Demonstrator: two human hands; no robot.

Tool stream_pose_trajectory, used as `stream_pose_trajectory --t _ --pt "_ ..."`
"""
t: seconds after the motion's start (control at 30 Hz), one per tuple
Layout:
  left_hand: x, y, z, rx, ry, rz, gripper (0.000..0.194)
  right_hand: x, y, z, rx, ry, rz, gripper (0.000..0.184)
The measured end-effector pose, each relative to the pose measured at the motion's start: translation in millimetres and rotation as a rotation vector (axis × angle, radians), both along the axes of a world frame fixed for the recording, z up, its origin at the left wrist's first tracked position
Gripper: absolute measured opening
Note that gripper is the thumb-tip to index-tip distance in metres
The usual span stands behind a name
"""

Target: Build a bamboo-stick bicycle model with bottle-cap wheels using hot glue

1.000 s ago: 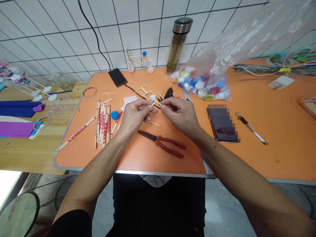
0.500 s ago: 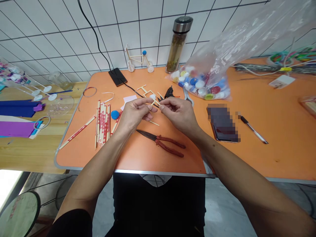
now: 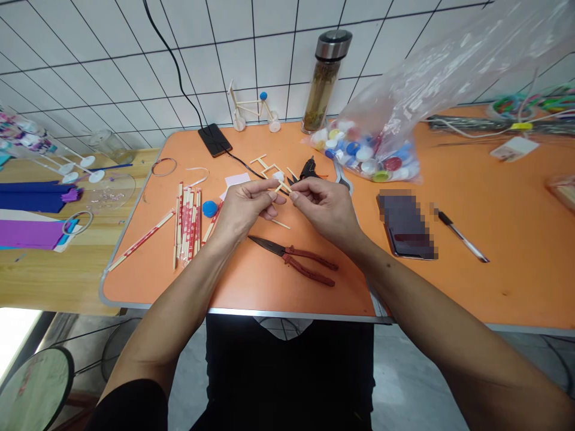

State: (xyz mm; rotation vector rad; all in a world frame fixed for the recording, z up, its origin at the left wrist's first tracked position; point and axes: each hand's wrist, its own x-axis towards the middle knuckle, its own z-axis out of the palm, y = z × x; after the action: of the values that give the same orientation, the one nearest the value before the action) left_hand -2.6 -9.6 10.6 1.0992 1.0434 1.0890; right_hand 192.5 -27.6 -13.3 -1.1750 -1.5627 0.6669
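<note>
My left hand (image 3: pixel 246 206) pinches one short wooden stick (image 3: pixel 278 188) between thumb and forefinger. Another short stick (image 3: pixel 286 187) is pinched in my right hand (image 3: pixel 324 206); the two sticks meet at an angle between my fingertips. Just beyond them lies a small stick frame (image 3: pixel 269 167) with a white lump near it. A black glue gun (image 3: pixel 309 168) rests behind my right hand. Pliers with red-brown handles (image 3: pixel 309 263) lie on the table in front of my hands, and a loose stick (image 3: pixel 281 224) is beneath them.
Red-wrapped chopsticks (image 3: pixel 188 224) and a blue bottle cap (image 3: pixel 209 208) are on the left. A glass tea bottle (image 3: pixel 321 90), a stick model (image 3: pixel 251 111) and a bag of bottle caps (image 3: pixel 372 149) stand at the back. A phone (image 3: pixel 406 224) and pen (image 3: pixel 462 236) lie right.
</note>
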Motion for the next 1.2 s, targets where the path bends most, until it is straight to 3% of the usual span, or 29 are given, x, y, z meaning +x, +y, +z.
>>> stream_pose_trajectory --t 0.37,0.77,1.2 --pt "-1.8 1.5 -4.6 0.010 0.002 -0.003 0.021 -0.6 -1.2 0.1 0.005 -0.003 0.007 0.017" --pt "-1.4 1.6 2.0 0.011 0.013 -0.018 0.020 -0.7 1.2 -4.4 0.074 0.008 0.028 0.016" --pt "-4.0 4.9 0.4 0.039 0.030 -0.027 0.012 -1.9 2.6 -8.9 0.035 0.047 0.038 0.017"
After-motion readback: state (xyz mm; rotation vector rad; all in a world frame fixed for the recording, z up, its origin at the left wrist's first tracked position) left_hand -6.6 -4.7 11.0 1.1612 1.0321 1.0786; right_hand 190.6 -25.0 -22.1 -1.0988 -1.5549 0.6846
